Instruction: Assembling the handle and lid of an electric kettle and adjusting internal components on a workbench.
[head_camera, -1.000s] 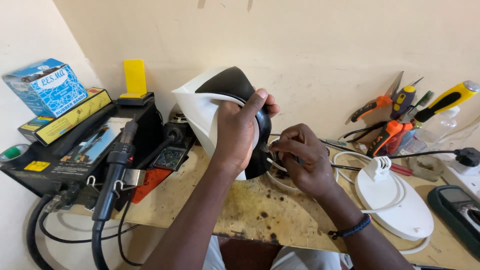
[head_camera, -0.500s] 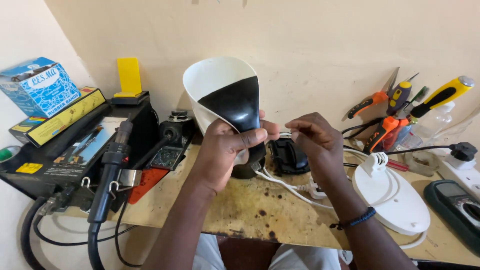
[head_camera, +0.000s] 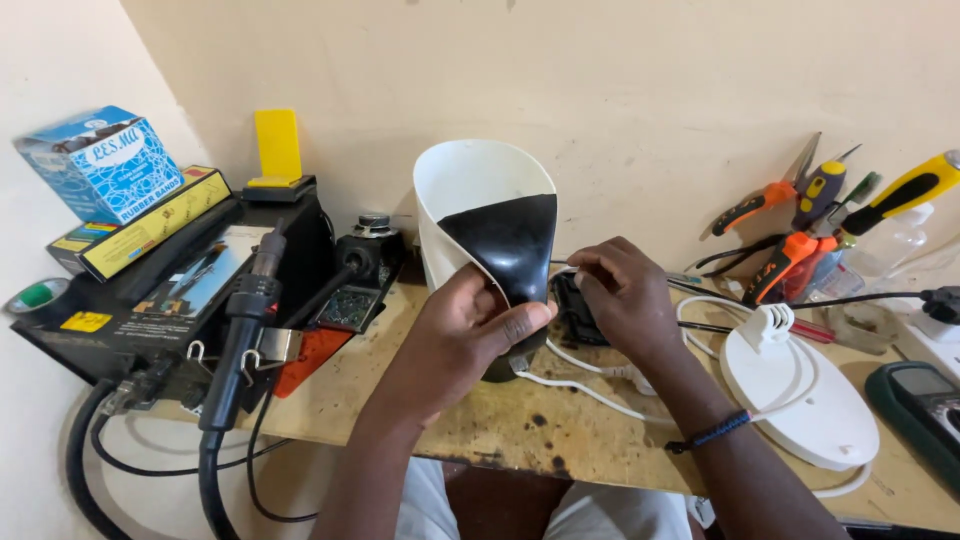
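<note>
Kettle body (head_camera: 490, 215), white with a black panel, held upright over the workbench (head_camera: 560, 430).
Left hand (head_camera: 455, 335) is closed around its lower front; right hand (head_camera: 625, 295) pinches something small beside a black part (head_camera: 575, 310), too hidden to name. Seemingly mid-disassembly, wanting a steady hold. White cord (head_camera: 590, 390), round white base (head_camera: 800, 390), screwdrivers (head_camera: 800, 215) and hot-air station (head_camera: 190, 290) crowd around.

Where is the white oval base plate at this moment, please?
The white oval base plate lies on the workbench, beside the right hand and below the screwdrivers.
</note>
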